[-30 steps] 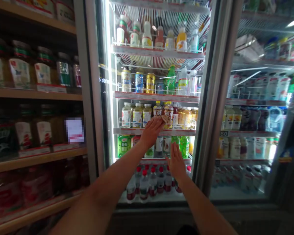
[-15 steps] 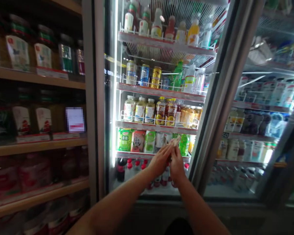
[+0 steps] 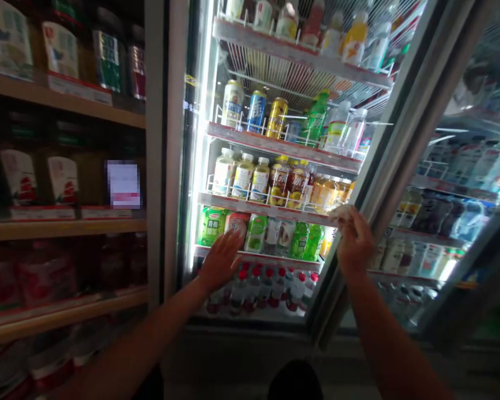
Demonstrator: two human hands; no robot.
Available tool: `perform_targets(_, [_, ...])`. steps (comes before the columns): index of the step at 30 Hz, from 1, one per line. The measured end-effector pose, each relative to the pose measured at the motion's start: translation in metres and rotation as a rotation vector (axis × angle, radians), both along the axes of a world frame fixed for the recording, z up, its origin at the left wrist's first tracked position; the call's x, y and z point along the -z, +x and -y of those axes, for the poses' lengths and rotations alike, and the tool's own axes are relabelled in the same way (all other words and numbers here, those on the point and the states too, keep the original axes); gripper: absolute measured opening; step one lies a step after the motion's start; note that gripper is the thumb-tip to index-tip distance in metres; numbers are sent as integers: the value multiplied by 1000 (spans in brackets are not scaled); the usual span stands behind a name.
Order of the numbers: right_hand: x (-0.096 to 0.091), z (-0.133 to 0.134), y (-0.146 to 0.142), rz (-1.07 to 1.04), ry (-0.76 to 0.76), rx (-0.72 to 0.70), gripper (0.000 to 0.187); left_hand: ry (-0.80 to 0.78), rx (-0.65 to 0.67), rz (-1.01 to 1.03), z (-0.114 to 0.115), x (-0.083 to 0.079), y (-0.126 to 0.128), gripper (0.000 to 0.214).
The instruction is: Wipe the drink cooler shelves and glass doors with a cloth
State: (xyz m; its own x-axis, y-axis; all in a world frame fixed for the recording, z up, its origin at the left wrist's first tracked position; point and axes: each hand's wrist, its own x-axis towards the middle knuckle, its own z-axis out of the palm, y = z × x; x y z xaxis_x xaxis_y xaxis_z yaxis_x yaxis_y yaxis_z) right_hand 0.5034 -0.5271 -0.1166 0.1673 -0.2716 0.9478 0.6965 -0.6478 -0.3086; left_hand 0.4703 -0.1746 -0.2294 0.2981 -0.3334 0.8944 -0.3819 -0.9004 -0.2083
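Note:
My left hand (image 3: 221, 261) is stretched out, palm down, in front of the lower shelves of a lit drinks fridge (image 3: 250, 203). Its fingers are spread and hold nothing. To the right, my right hand (image 3: 355, 244) is raised near the fridge door frame (image 3: 389, 161), closed on a pale crumpled cloth (image 3: 342, 214); whether it is fabric or tissue is hard to tell. The cloth shows above the fingers, beside the shelf edge. Behind the hands stand green cartons (image 3: 256, 233), green bottles (image 3: 315, 241) and red-capped bottles (image 3: 266, 283).
Wooden shelves (image 3: 66, 226) with large juice bottles (image 3: 61, 47) rise on the left. Higher fridge shelves hold cans (image 3: 256, 111) and tea bottles (image 3: 280, 180). A second fridge section with more bottles (image 3: 431, 216) is on the right. A dark rounded shape (image 3: 295, 380) shows at the bottom.
My hands, together around the cloth before, have come apart. The left moved left and opened; the right moved right and up with the cloth. The view has tilted and shifted.

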Motion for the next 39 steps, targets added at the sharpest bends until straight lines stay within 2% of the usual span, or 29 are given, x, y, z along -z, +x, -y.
perform_targets(2, [-8, 20, 21, 97, -70, 118, 44, -79, -130, 55, -31, 2, 10, 73])
perform_targets(3, [-2, 23, 31, 69, -144, 152, 47, -95, -173, 49, -42, 4, 16, 71])
perform_targets(5, [30, 20, 46, -18, -290, 234, 54, -100, -227, 21, -56, 9, 28, 66])
perform_targets(8, [94, 8, 57, -100, -459, 362, 65, -99, -265, -8, -63, 19, 43, 62])
perform_targets(10, [115, 7, 61, -123, -470, 428, 59, -108, -278, -11, -65, 26, 51, 60])
perform_targets(12, [108, 13, 66, -110, -427, 476, 50, -117, -276, 5, -67, 31, 57, 60])
perform_targets(16, [52, 25, 79, 1, -267, 443, 47, -136, -251, 51, -69, 35, 62, 61])
perform_targets(18, [45, 21, 80, 27, -211, 406, 50, -133, -242, 62, -70, 36, 62, 60])
perform_targets(20, [65, 10, 75, 17, -198, 401, 51, -131, -244, 60, -69, 36, 62, 59])
perform_targets(22, [102, 1, 67, -5, -238, 398, 51, -142, -248, 46, -69, 37, 62, 59])
perform_targets(24, [134, -3, 60, -32, -361, 371, 52, -157, -235, 24, -69, 37, 62, 60])
perform_targets(25, [142, -3, 59, -17, -403, 360, 52, -165, -222, 14, -70, 37, 62, 61])
perform_targets(27, [137, 2, 62, -15, -409, 344, 53, -176, -198, 6, -70, 37, 62, 62])
perform_targets(30, [103, 8, 71, -28, -263, 355, 52, -185, -191, 5, -69, 36, 62, 61])
perform_targets(32, [90, 2, 75, -20, -172, 366, 52, -180, -197, 6, -68, 36, 61, 60])
perform_targets(33, [92, -3, 74, -16, -156, 362, 52, -177, -197, 9, -68, 36, 61, 60])
perform_targets(35, [112, -17, 68, -26, -203, 328, 53, -179, -194, 18, -68, 36, 61, 60])
perform_targets(37, [142, -29, 58, -60, -359, 262, 55, -183, -200, 10, -68, 36, 61, 60])
perform_targets(39, [162, -35, 51, -51, -472, 220, 58, -179, -215, -1, -68, 36, 61, 60])
